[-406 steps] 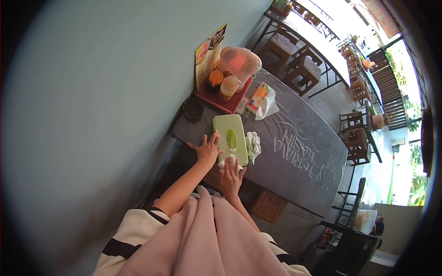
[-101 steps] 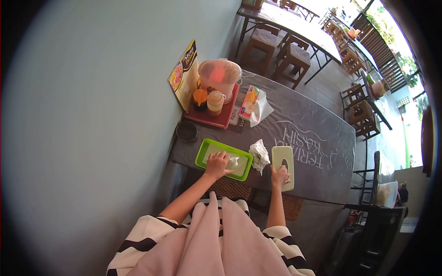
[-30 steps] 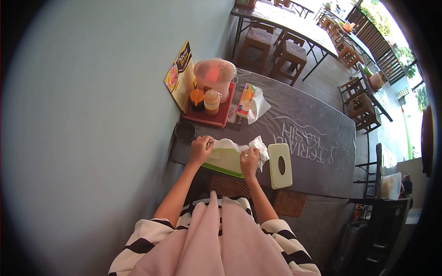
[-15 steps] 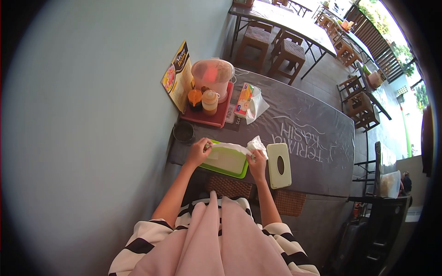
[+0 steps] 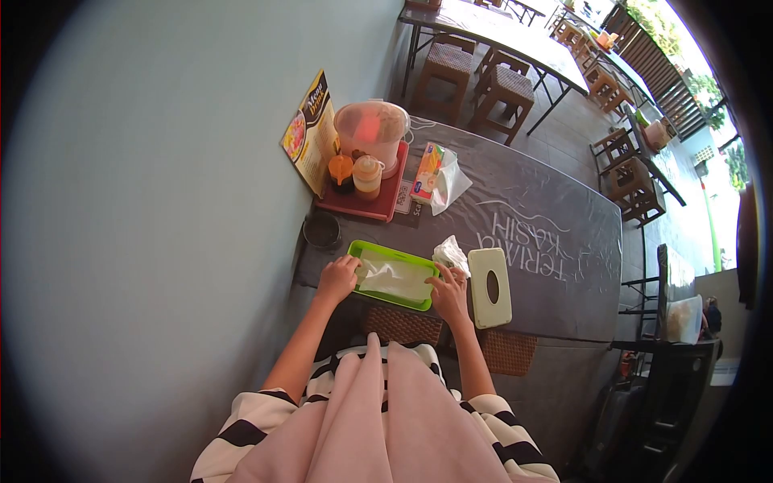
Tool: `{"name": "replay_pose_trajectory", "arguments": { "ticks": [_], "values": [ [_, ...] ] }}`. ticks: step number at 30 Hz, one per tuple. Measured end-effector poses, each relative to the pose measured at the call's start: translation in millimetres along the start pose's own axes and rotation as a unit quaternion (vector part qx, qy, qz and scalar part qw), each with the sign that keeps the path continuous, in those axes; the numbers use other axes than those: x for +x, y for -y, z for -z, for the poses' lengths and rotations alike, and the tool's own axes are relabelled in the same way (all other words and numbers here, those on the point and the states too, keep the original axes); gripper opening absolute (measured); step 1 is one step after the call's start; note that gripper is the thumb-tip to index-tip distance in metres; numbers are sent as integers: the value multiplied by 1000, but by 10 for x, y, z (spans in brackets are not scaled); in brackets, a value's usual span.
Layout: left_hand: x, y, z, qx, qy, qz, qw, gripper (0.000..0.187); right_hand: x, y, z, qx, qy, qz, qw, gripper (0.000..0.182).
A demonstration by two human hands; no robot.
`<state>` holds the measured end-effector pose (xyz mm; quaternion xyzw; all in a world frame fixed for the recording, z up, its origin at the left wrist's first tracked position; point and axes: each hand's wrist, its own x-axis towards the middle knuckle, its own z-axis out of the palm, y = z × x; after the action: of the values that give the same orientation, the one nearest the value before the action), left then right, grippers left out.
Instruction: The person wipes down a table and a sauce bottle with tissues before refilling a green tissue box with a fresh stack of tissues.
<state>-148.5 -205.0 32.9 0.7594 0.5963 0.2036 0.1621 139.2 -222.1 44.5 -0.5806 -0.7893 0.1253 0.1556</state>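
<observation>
On the dark table lies a lime-green tissue box base [image 5: 391,252], with white tissue [image 5: 394,276] spread flat inside it. My left hand [image 5: 337,278] is at the box's left end, its fingers closed on the tissue's edge. At the right end, my right hand [image 5: 449,291] has its fingers apart, bent over the rim beside the tissue. A crumpled white plastic wrapper [image 5: 452,254] lies just beyond my right hand. To the right of it rests the cream box lid [image 5: 490,288] with an oval slot.
Beyond the box, a red tray [image 5: 377,208] holds a lidded tub [image 5: 372,133] and two sauce bottles. A menu card [image 5: 310,137] leans by the wall. Near it are a black bowl [image 5: 322,231] and a tissue pack [image 5: 429,173]. Woven stools [image 5: 403,325] sit under the near edge.
The tissue, stretched between my hands above the box, has come down and lies inside it. Both hands have lowered to the box's ends, and my right fingers have spread.
</observation>
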Motion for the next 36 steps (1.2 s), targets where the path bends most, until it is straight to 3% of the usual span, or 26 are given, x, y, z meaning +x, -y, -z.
{"name": "replay_pose_trajectory", "arguments": {
  "ticks": [4, 6, 7, 9, 12, 18, 25, 36],
  "values": [
    [43, -116, -117, 109, -23, 16, 994, 13, 26, 44, -41, 20, -9, -8, 1000, 21],
    [52, -207, -153, 142, -50, 82, 985, 14, 42, 62, -81, 29, -20, -34, 999, 22],
    [63, -248, -173, 143, -50, 82, 985, 14, 39, 73, -97, 29, -20, -34, 999, 22],
    [93, -328, -204, 121, -20, 175, 977, 23, 32, 96, -122, 39, -12, -58, 997, 21],
    [127, -406, -251, 63, -14, 225, 972, 20, -13, 158, -176, 28, -16, -46, 998, 22],
    [185, -342, -358, 64, -79, 218, 971, 9, -106, 187, -319, -21, -1, -52, 998, 21],
    [238, -170, -402, 103, -126, 215, 963, 10, -137, 190, -310, -49, 57, -83, 994, 20],
    [281, -230, -368, 91, -136, 204, 965, 23, -140, 188, -382, -27, 24, -55, 998, 43]
  ]
}}
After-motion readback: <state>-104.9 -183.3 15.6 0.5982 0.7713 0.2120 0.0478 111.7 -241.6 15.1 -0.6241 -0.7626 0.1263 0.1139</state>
